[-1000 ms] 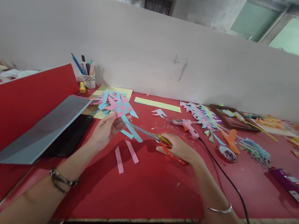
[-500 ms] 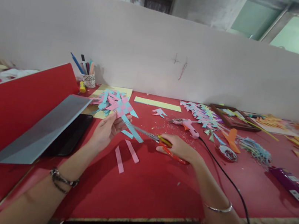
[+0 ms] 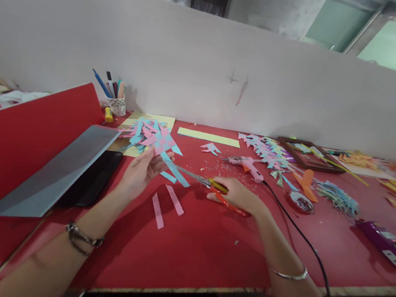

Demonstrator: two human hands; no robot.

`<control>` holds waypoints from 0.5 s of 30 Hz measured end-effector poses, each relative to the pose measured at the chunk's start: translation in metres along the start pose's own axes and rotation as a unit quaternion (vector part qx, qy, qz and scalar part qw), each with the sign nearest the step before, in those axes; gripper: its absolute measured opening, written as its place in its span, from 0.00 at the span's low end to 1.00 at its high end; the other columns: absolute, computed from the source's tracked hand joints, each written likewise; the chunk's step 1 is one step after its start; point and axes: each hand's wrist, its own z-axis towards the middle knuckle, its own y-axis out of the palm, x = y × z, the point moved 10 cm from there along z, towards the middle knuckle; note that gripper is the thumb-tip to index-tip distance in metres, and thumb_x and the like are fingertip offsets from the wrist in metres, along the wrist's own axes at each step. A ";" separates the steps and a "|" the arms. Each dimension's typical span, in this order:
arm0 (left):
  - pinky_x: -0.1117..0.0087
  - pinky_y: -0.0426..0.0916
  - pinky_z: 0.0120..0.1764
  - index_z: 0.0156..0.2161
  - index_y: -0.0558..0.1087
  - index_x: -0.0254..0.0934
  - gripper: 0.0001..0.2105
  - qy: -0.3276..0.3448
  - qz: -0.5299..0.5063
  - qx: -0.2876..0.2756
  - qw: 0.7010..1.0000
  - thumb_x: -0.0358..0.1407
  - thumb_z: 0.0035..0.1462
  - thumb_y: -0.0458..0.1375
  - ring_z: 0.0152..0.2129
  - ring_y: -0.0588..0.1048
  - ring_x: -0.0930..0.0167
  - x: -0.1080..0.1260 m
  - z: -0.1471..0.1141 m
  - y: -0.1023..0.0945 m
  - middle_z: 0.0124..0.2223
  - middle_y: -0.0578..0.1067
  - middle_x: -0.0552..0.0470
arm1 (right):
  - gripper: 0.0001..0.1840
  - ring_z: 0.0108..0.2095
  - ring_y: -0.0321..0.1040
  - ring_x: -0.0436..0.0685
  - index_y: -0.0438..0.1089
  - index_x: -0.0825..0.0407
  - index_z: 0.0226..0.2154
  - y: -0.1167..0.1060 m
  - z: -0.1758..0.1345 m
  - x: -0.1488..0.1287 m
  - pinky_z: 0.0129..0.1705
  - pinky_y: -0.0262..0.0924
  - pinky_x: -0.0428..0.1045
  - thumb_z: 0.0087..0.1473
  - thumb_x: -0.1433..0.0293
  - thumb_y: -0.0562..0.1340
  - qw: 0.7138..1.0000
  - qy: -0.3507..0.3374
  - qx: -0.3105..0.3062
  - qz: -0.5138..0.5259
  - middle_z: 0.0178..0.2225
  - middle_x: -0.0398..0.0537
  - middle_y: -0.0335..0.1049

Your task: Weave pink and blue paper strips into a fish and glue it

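Between the fingers of my left hand [image 3: 142,172] is a woven pink and blue paper piece [image 3: 162,142], with a long blue strip hanging toward the right. My right hand [image 3: 238,194] grips scissors [image 3: 216,187] with red and yellow handles. Their blades point left and reach the blue strip; whether they touch it I cannot tell. Two cut pink paper strips [image 3: 174,200] lie on the red table just below. Behind the held piece is a heap of pink and blue paper pieces [image 3: 139,132], partly hidden by it.
A pink glue gun [image 3: 249,167] with a black cord rests right of centre. Farther right are a brown tray [image 3: 306,159] and a purple power strip [image 3: 388,246]. A pen cup [image 3: 117,105], a black tablet-like slab [image 3: 94,182] and a leaning red board [image 3: 29,153] stand left.
Hardly anything differs. Both hands, the paper piece and the scissors keep nearly the same place; the view has shifted very slightly.
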 end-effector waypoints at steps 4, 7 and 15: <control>0.71 0.71 0.32 0.28 0.72 0.37 0.10 -0.003 -0.015 0.003 1.000 0.32 0.57 0.50 0.28 0.77 0.70 0.000 0.000 -0.001 0.28 0.79 0.51 | 0.19 0.22 0.49 0.47 0.58 0.52 0.22 0.000 0.001 0.000 0.24 0.40 0.44 0.45 0.53 0.58 1.000 -0.004 0.002 -0.003 0.20 0.37 0.53; 0.72 0.71 0.32 0.28 0.72 0.36 0.11 -0.002 -0.013 0.004 1.000 0.32 0.57 0.49 0.27 0.77 0.71 0.000 0.000 0.000 0.28 0.79 0.50 | 0.18 0.22 0.49 0.47 0.59 0.52 0.22 -0.001 0.001 0.001 0.24 0.40 0.44 0.44 0.54 0.58 1.000 -0.001 0.003 -0.004 0.20 0.36 0.53; 0.72 0.71 0.32 0.28 0.72 0.36 0.10 -0.003 -0.010 -0.010 1.000 0.33 0.57 0.50 0.28 0.77 0.70 0.000 0.000 0.003 0.28 0.79 0.50 | 0.18 0.23 0.49 0.47 0.59 0.52 0.21 -0.005 0.001 0.002 0.25 0.40 0.44 0.43 0.55 0.60 1.000 0.004 0.018 -0.012 0.20 0.37 0.54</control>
